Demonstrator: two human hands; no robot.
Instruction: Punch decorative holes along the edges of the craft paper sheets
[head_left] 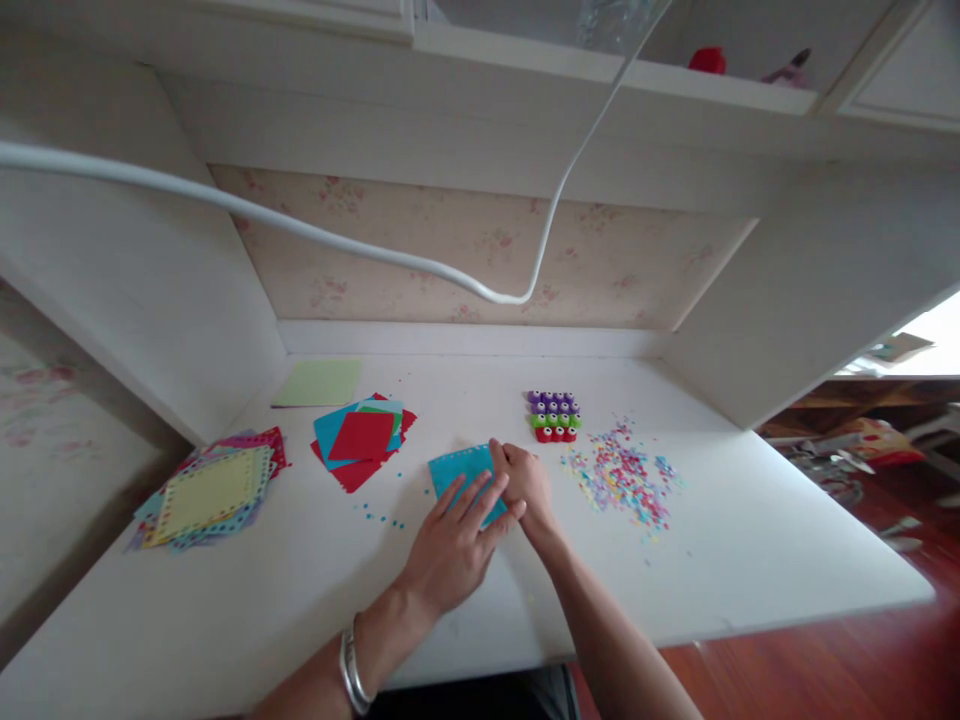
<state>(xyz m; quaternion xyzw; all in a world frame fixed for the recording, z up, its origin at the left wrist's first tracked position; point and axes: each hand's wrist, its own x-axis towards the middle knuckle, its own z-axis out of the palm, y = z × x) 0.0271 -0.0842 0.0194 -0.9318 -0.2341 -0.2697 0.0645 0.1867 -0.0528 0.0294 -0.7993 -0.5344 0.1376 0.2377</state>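
Observation:
A blue sheet of paper (459,466) lies on the white table in front of me, with a row of small holes along its far edge. My left hand (459,545) rests on the sheet, its fingers stretched out and spread. At the sheet's right edge my right hand (527,485) is closed, its thumb side against the paper. Whatever is inside those fingers is hidden. Small blue paper dots (382,518) are scattered left of the sheet.
Several purple, green and red eye-topped pieces (553,415) stand in rows behind my right hand. Coloured confetti (626,475) spreads to the right. Red, blue and green sheets (364,437), a pale green sheet (319,382) and a hole-edged paper stack (210,492) lie left. A white cable (420,262) hangs overhead.

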